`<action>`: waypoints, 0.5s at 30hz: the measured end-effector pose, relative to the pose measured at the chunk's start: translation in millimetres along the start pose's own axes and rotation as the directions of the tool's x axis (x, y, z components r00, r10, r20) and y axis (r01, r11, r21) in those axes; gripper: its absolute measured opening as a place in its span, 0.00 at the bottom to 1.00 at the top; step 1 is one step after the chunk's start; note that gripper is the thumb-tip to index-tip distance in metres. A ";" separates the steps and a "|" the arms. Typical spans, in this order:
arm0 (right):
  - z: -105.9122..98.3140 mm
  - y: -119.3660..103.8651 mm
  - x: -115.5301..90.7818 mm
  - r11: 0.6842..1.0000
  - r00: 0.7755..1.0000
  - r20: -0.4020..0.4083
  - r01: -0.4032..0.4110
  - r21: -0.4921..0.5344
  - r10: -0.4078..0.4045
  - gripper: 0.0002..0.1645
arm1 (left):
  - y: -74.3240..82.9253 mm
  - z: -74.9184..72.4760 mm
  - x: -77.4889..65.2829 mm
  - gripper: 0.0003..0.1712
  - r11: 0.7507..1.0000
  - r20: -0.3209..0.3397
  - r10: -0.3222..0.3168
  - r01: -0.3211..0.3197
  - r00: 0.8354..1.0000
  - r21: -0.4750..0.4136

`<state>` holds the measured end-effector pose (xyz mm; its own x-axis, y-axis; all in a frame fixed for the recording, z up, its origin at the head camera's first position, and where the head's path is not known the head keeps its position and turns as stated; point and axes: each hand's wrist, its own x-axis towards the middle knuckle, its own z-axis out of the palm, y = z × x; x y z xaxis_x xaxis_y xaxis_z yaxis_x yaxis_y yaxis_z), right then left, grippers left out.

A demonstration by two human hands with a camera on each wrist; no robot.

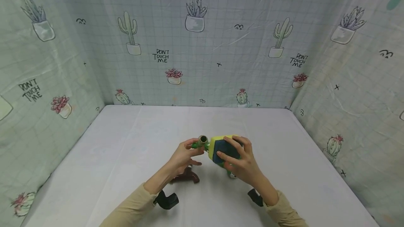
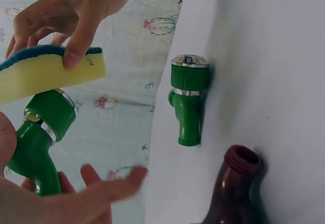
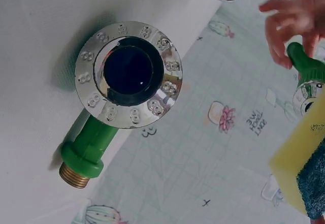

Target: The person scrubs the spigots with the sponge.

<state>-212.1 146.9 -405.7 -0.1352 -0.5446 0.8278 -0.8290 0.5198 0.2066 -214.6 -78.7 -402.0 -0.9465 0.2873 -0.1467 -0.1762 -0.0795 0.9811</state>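
A green tap (image 1: 195,145) with a silver-ringed head is gripped by my left hand (image 1: 184,157), raised above the white table. Its thumb is on the tap's body, while some other fingers extend loosely below. On the right, my right hand (image 1: 242,160) holds a yellow sponge (image 2: 56,76) with a dark blue scouring side, fingers spread over that side. The sponge's yellow face lies against the tap's ribbed head (image 2: 53,113) in the left wrist view. Beneath the hands, a second green tap (image 2: 189,104) lies on the table, its threaded end (image 3: 73,176) showing in the right wrist view.
A brown tap (image 1: 188,175) lies below my left hand. Near my left sleeve is a black tap (image 1: 168,200), and another black piece (image 1: 255,197) sits by my right wrist. Cloth printed with cacti (image 1: 194,22) hangs behind and beside the white table (image 1: 142,132).
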 end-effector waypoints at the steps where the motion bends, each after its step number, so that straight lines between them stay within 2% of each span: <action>1: 0.6 0.4 -0.2 1.000 1.000 0.005 -0.002 0.000 0.002 0.16 | -0.8 -1.0 0.2 0.23 1.000 -0.016 -0.012 0.012 1.000 0.022; 5: 2.2 3.7 -2.5 1.000 1.000 0.023 -0.022 0.018 0.021 0.16 | -4.0 -5.4 0.4 0.29 0.993 -0.037 -0.052 0.055 0.998 0.105; 9: 0.9 7.5 -4.3 0.998 0.997 0.055 -0.047 0.033 0.045 0.17 | -7.0 -9.6 1.5 0.34 0.989 0.021 -0.082 0.078 0.996 0.128; 12: -1.4 9.8 -3.3 0.996 0.991 0.114 -0.075 0.040 0.070 0.17 | -8.3 -12.3 3.0 0.34 0.987 0.046 -0.108 0.102 0.993 0.122; 15: -2.7 10.3 -1.4 0.995 0.978 0.188 -0.094 0.033 0.086 0.26 | -8.2 -13.9 3.7 0.33 0.985 0.046 -0.122 0.115 0.991 0.131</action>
<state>-218.9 154.8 -403.3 -0.3055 -0.6120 0.7295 -0.8299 0.5467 0.1111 -220.4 -90.2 -412.3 -0.9046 0.3384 -0.2591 -0.2467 0.0800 0.9658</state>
